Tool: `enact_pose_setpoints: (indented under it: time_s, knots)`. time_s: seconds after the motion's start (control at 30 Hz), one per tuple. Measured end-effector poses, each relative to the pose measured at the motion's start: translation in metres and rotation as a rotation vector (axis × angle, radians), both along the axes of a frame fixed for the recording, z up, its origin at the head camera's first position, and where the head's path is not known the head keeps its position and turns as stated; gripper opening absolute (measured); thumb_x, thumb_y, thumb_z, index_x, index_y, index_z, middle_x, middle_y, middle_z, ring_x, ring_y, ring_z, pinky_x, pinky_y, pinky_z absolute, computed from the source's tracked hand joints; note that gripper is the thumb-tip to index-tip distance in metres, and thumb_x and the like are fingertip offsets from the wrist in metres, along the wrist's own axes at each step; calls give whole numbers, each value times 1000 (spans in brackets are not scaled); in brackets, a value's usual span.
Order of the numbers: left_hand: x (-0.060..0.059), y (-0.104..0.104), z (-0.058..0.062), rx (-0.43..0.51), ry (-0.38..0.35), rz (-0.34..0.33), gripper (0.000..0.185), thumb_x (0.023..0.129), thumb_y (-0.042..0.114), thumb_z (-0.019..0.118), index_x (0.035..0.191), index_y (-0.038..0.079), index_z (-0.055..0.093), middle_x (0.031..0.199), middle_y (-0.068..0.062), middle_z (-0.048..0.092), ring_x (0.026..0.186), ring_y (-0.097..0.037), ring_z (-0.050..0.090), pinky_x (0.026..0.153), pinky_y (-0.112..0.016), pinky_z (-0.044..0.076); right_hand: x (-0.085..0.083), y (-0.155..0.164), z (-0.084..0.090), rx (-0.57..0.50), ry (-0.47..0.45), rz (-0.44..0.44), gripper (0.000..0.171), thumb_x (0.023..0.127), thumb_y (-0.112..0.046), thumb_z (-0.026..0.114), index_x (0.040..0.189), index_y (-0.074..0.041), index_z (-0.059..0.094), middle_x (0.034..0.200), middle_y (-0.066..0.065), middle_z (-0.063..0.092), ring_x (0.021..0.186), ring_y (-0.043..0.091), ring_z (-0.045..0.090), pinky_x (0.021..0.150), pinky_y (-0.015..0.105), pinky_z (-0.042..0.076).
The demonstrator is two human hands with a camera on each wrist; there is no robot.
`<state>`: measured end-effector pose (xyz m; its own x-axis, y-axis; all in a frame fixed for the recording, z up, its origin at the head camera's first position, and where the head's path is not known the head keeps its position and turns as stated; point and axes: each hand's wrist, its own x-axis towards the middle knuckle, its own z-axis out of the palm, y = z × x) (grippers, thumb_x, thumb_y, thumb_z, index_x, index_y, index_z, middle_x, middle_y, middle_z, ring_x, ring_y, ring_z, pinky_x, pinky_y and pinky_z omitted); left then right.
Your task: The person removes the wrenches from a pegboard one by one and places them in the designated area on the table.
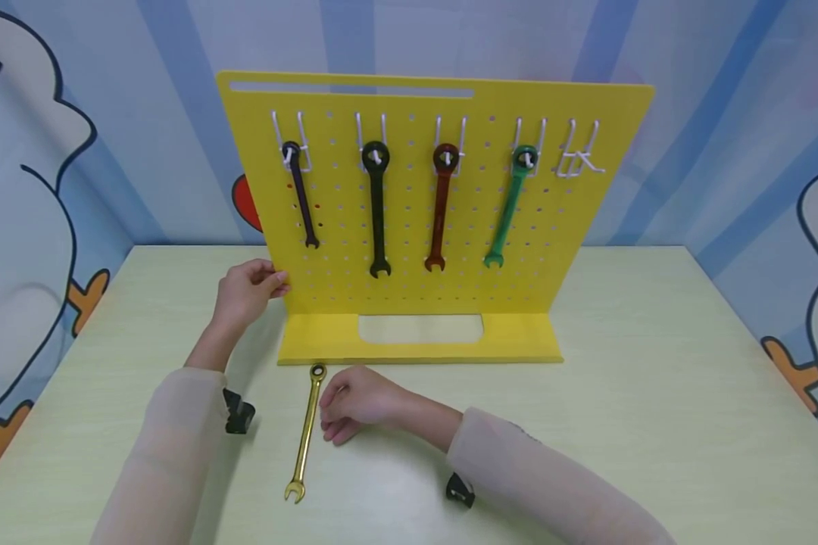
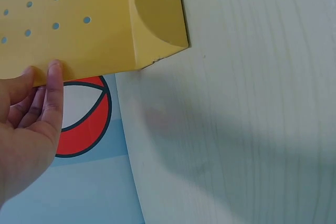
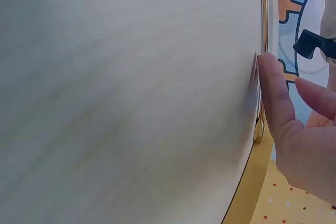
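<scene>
The left hand (image 1: 245,291) rests on the left edge of the yellow pegboard (image 1: 416,280), its fingers straight and its thumb against the panel face; the left wrist view confirms this contact near the board's lower corner. The gold wrench (image 1: 304,433) lies flat on the table (image 1: 654,378), just in front of the board's base, ring end toward the board and open end toward the person. The right hand (image 1: 354,405) sits just beside the wrench shaft, fingers loosely curled and fingertips at the table surface; it holds nothing. Risk: the shaft lies flush with the tabletop, so a shallow pinch is likely to slip and skid the wrench sideways. Risk: pressure from the left hand could shift or tip the freestanding board. On the board hang a dark purple wrench (image 1: 300,193), a black wrench (image 1: 378,208), a red wrench (image 1: 441,208) and a green wrench (image 1: 511,204); the empty hook (image 1: 578,155) stands furthest right. Open table lies to the right of the board.
</scene>
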<state>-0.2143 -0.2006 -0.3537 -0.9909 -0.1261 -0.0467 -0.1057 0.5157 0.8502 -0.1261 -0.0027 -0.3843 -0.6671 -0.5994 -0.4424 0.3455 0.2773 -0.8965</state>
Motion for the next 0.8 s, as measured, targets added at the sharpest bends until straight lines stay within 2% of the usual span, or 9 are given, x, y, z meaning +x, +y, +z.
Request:
enact_pose_setpoints:
  time_s: [0.3,0.5,0.8]
  knots:
    - [-1,1,1,5,-8,3,29,94,17,50,111,-6,55,103,-21,60,89,-24,63,81,-33,51,-8,13,1,-1,21,46,11,84,7,57,95,10,56,80,22,63,64,26,62,61,38,57]
    - [-1,1,2,3,-15,4,30,94,18,50,111,-6,55,104,-21,60,91,-26,62,82,-33,51,-14,22,4,22,50,64,11,85,5,58,96,9,57,81,22,64,66,27,63,61,38,57]
    - [0,0,2,3,-20,3,31,94,19,51,112,-6,55,104,-21,60,92,-27,62,83,-33,51,-23,35,10,55,75,42,16,84,2,61,98,9,58,83,22,64,72,32,65,64,40,57]
